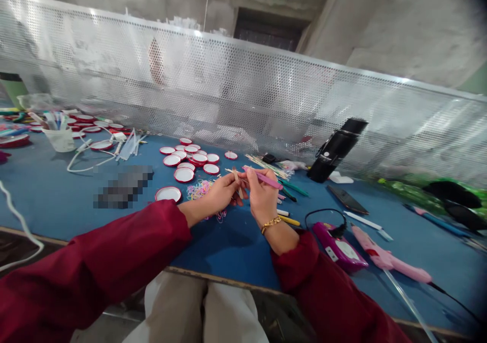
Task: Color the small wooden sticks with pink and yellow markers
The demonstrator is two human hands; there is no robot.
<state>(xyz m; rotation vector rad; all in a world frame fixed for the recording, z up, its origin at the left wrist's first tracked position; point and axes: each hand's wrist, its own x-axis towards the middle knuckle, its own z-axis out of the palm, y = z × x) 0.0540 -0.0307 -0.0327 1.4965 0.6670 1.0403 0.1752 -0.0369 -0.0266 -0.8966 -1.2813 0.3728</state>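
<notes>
My left hand [221, 193] pinches a flat tan wooden stick [238, 184] above the table. Close against it, my right hand [263, 195] grips a pink pen-like tool [271, 180], its tip end near the stick. A thin pale rod also shows by the left fingertips; which hand has it I cannot tell. Below and behind the left hand lies a pile of small colourful rubber bands [198, 189]. Round red-rimmed lids [184, 174] with white insides sit beyond, and one single lid [168, 195] rests beside my left sleeve.
On the right are a black bottle [337, 150], a phone [347, 200], a purple box with a cable [338, 247] and a pink glue gun [384, 256]. At left stand a white cup of pens [61, 139] and a blurred dark object [125, 186]. A perforated metal screen [266, 94] closes the back.
</notes>
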